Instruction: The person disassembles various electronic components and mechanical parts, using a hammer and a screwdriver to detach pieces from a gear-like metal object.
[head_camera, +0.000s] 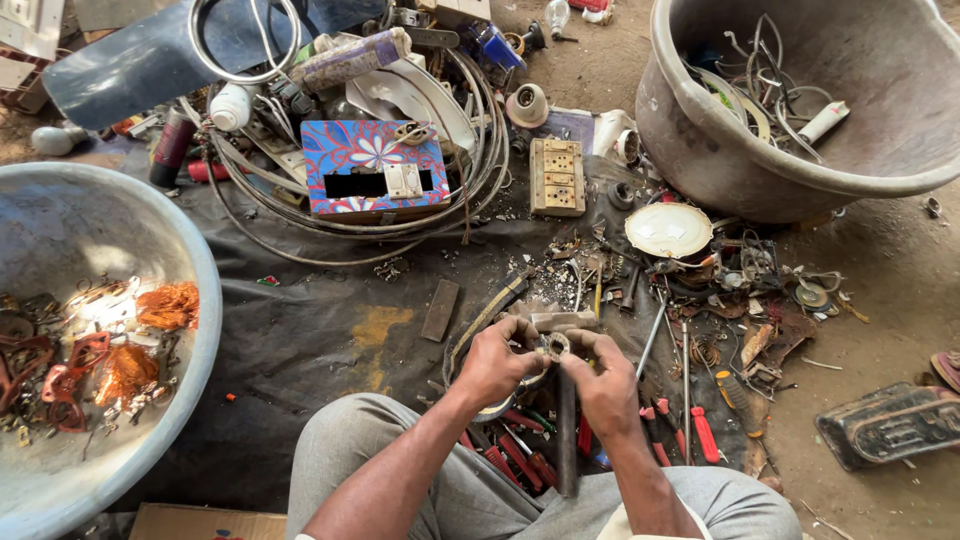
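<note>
Bright daylight, soft shadows, glare in metal basin (70, 240), edges bowed.

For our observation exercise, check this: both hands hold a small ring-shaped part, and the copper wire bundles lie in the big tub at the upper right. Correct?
Not quite. Both hands, left hand and right hand, do hold the small ring-shaped part, but the head view shows the copper wire bundles in the metal basin at the left, not the upper-right tub.
</note>
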